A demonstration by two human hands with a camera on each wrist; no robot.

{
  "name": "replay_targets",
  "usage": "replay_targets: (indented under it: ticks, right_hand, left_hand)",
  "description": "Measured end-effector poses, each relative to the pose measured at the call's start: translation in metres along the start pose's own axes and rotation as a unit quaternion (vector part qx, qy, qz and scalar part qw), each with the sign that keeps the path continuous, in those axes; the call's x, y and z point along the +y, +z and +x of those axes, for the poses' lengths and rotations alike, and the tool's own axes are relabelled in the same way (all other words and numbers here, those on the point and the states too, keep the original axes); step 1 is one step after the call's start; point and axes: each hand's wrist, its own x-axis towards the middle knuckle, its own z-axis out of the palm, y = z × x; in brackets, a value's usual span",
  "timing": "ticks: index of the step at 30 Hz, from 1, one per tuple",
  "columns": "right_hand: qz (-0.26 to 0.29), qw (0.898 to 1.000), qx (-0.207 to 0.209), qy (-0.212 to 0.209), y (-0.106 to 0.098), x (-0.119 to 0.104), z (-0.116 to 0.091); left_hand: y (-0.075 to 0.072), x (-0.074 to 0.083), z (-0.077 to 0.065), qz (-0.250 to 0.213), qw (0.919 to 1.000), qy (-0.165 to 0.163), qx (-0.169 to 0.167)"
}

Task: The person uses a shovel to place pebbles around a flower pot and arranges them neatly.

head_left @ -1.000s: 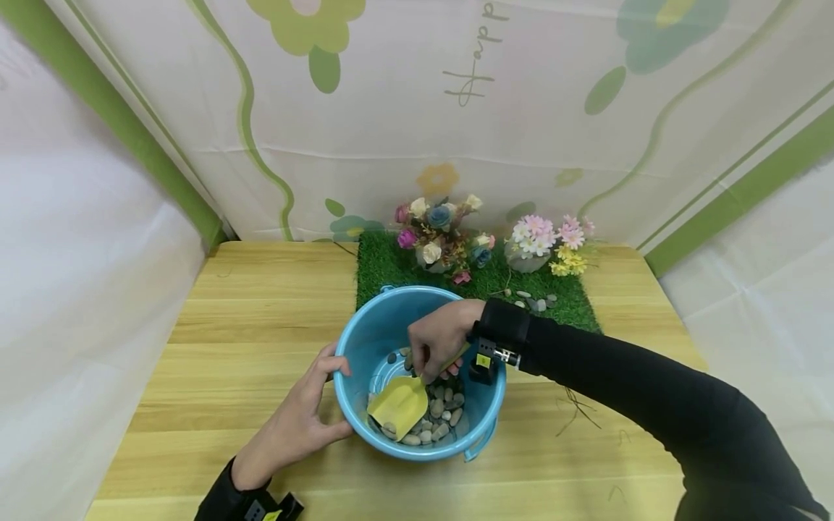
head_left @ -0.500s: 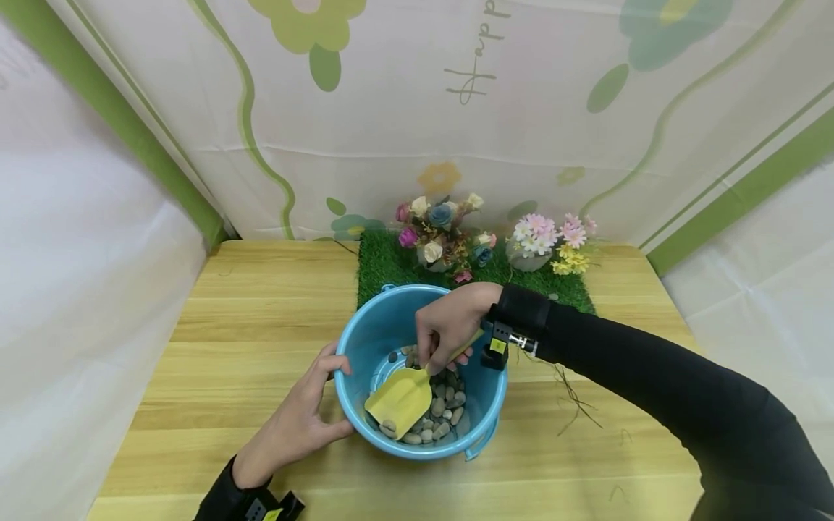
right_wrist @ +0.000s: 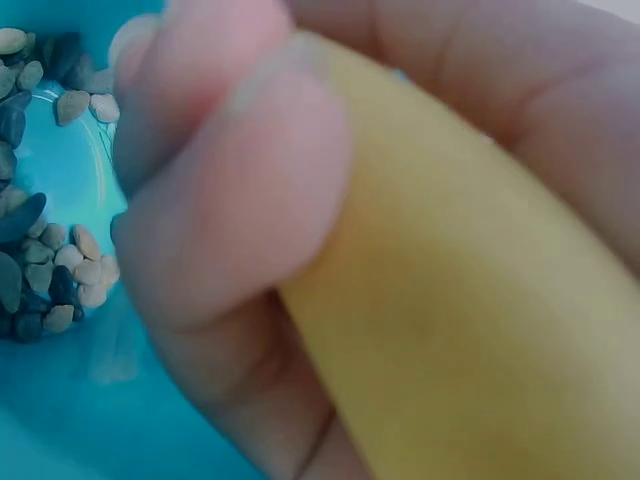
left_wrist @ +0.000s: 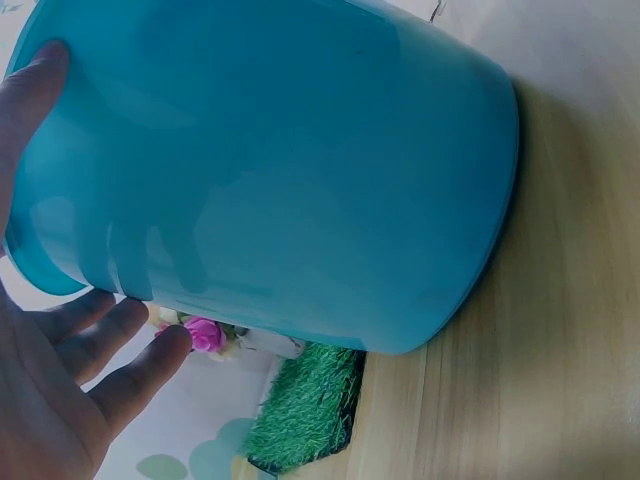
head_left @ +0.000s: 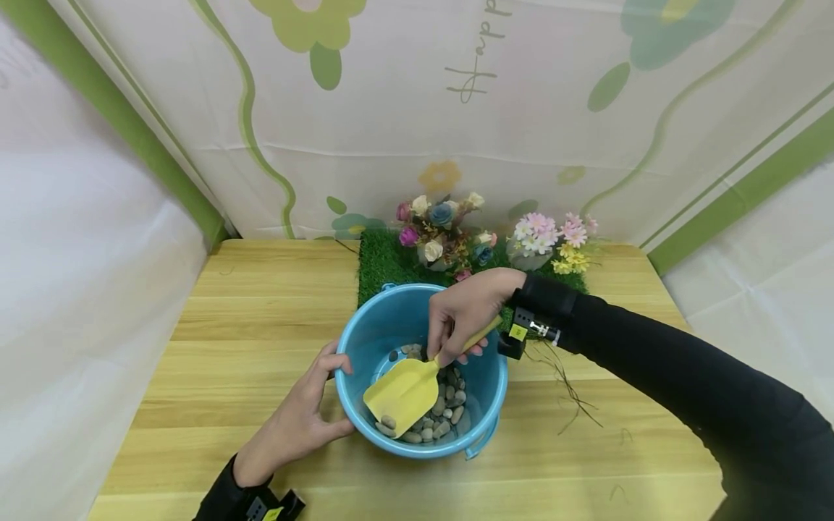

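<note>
A blue bucket (head_left: 374,333) stands on the wooden table with many smooth stones (head_left: 449,398) at its bottom. My left hand (head_left: 302,412) holds its left side, index finger hooked over the rim and thumb against the outside. In the left wrist view, the other fingers lie along the outer wall. Inside the bucket, my right hand (head_left: 465,311) grips the handle of a yellow toy shovel (head_left: 404,391). The blade slants down to the near left, with a couple of stones (head_left: 386,423) at its tip. Fingers wrap the handle (right_wrist: 430,280) in the right wrist view.
Behind the bucket lies an artificial grass mat (head_left: 378,260). It bears a mixed flower arrangement (head_left: 433,231) and a pot of pink, white and yellow flowers (head_left: 534,239). Thin dark twigs (head_left: 570,391) lie to the right. A printed curtain (head_left: 391,123) hangs behind the table.
My right hand has moved up and to the right, lifting the shovel's handle end; more of the blade now shows. The left hand and the bucket have stayed in place.
</note>
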Motion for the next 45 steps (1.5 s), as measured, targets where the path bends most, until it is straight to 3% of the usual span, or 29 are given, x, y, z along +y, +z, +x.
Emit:
replay_targets:
  ticks: [19,30,40,45]
  right_hand:
    - [0.077,0.996,0.022,-0.028,0.006,0.011,-0.023]
    - [0.089,0.995,0.029,-0.047,0.008,0.014,-0.03]
    - [0.055,0.993,0.081,-0.068,0.005,0.016,-0.058]
    - [0.061,0.988,0.133,-0.053,0.005,0.025,-0.079]
  left_hand:
    - [0.0,0.002,0.001,0.004,1.0,-0.005,0.003]
    - [0.0,0.002,0.0,0.004,1.0,-0.007,0.002]
    - [0.0,0.003,0.0,0.007,0.9999,-0.01,-0.001]
    - [0.0,0.003,0.0,0.003,1.0,-0.009,-0.001]
